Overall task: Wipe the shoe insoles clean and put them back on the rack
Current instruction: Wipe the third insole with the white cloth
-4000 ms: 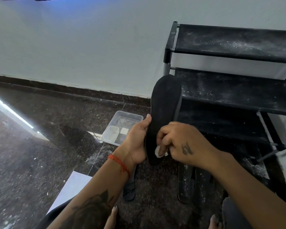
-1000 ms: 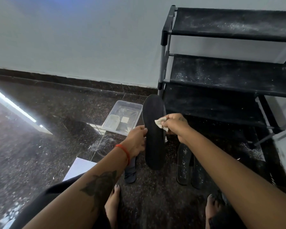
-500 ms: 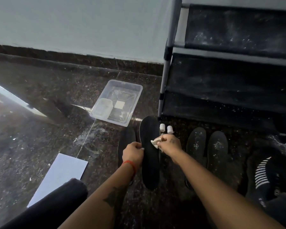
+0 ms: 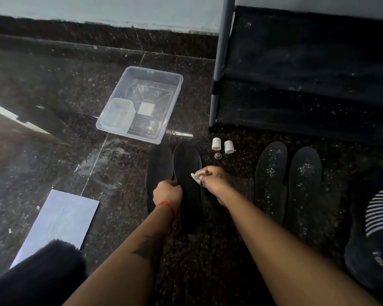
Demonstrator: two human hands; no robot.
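Pinching a small crumpled white wipe [image 4: 196, 177] between curled fingers, my right hand [image 4: 212, 181] sits at the right edge of a long black foam insole [image 4: 187, 173] lying flat on the dark speckled stone floor [image 4: 53, 89]. My left hand [image 4: 167, 192], with a red thread bracelet [image 4: 165, 204] at the wrist, has its fingers curled on the insole's left edge, where it meets a second black insole [image 4: 159, 166] lying just beside it. Near the toe of the held insole I see two short white cylinders [image 4: 222, 146] standing side by side, with a small round metal piece [image 4: 217, 155] in front of them. Further right, a pair of black insoles dusted with white specks [image 4: 287, 180] lies on the floor before the black fabric shoe rack with grey poles [image 4: 296, 74]. A clear plastic rectangular tub [image 4: 142, 102] rests to the left of the rack, a white paper sheet [image 4: 60, 217] nearer me, and a black shoe with white stripes [image 4: 376, 217] at the far right.
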